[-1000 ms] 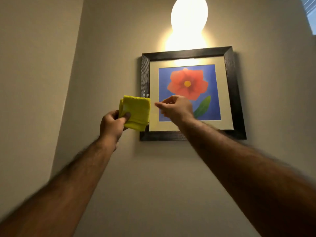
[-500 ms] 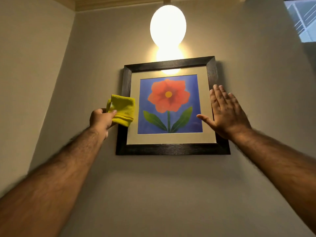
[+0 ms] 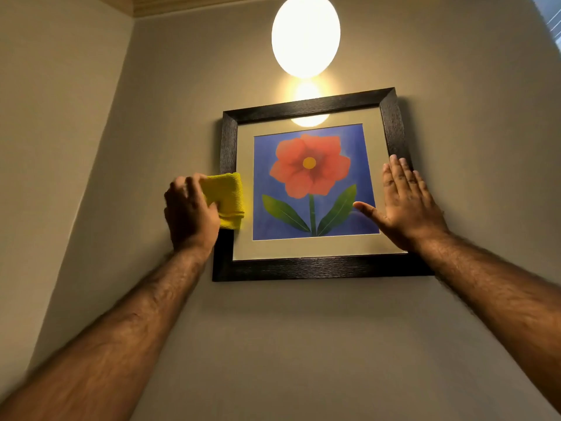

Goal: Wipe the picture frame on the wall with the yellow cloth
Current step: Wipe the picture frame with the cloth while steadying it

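A dark wooden picture frame hangs on the wall, holding a red flower on a blue ground behind a pale mat. My left hand grips a folded yellow cloth and presses it against the frame's left side at mid height. The cloth covers part of the left rail and the mat. My right hand lies flat with fingers spread on the frame's right side, over the mat and the right rail.
A glowing oval lamp hangs just above the frame and glares on the glass. A side wall meets the picture wall at a corner to the left. A window edge shows at top right.
My right hand went from in front of the picture to lying flat on the frame's right side. My left hand brought the cloth onto the frame's left rail.
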`<state>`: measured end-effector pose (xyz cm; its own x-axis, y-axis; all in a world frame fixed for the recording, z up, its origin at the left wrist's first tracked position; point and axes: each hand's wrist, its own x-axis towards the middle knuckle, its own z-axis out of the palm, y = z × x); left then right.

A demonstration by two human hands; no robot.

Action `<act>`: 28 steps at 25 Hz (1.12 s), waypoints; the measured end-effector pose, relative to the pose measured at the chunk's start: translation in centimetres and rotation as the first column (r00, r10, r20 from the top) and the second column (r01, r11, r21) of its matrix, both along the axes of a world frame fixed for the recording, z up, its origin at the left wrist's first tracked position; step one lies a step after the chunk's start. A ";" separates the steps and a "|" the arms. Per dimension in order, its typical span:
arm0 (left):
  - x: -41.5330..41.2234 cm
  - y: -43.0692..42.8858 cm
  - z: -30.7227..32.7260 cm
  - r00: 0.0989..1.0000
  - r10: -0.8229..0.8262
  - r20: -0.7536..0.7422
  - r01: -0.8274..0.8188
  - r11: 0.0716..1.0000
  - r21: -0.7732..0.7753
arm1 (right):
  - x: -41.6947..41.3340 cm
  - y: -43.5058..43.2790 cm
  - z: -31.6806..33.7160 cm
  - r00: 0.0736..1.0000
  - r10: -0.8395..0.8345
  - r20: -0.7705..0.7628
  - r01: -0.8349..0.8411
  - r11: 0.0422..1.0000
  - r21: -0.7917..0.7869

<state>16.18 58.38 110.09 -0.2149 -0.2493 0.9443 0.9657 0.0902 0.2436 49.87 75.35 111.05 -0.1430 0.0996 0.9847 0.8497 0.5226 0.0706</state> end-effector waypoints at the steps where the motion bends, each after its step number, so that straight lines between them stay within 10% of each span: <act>1: 0.0 0.0 0.1 0.984 0.106 -0.142 -0.115 0.992 -0.054 | 0.2 0.2 0.2 1.000 -0.009 -0.002 0.009 1.000 0.024; 3: 0.2 0.5 0.1 0.945 0.105 -0.310 -0.169 0.967 -0.190 | 0.7 0.7 0.5 1.000 -0.026 0.001 0.026 0.998 0.059; 20: -0.8 3.5 6.3 0.973 0.021 -0.229 -0.120 0.894 -0.431 | -0.9 2.6 -0.5 0.997 0.013 -0.082 -0.004 0.994 0.106; 28: -0.9 3.9 -6.9 0.979 -0.008 -0.206 -0.076 0.915 -0.397 | -0.9 2.4 -0.6 0.997 -0.024 -0.068 0.030 0.995 0.093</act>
<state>15.25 62.23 103.15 -0.0105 0.1558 0.9877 0.9848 0.1730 -0.0168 48.98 77.70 110.42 -0.0757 0.0088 0.9971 0.8677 0.4933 0.0615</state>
